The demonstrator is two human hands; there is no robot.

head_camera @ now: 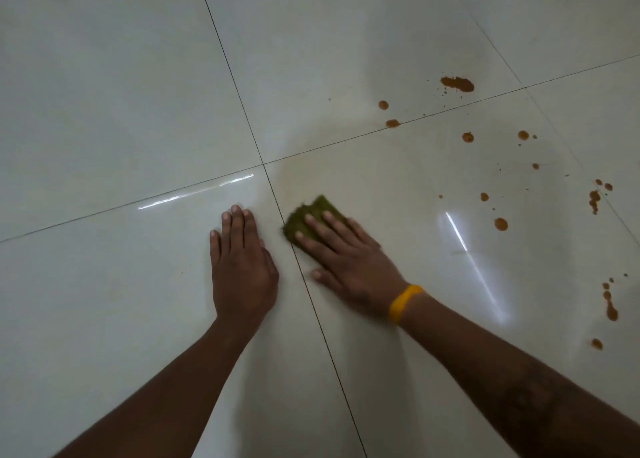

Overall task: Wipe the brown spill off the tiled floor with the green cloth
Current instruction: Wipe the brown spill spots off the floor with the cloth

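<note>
My right hand (pixel 349 255) lies flat on a folded green cloth (pixel 311 215), pressing it onto the pale tiled floor (pixel 121 111) just right of a grout line. Its fingers are spread over the cloth, and part of the cloth is hidden under the palm. My left hand (pixel 242 263) rests flat on the tile to the left of that line, fingers together, holding nothing. Brown spill spots are scattered to the right: a large blotch (pixel 457 84) far up, small drops (pixel 467 137) in the middle, and streaks (pixel 611 310) near the right edge. A faint yellowish smear surrounds the cloth.
Dark grout lines (pixel 242 111) cross just above the cloth. Bright light reflections (pixel 474 263) streak the glossy tiles. A yellow band (pixel 403 303) circles my right wrist.
</note>
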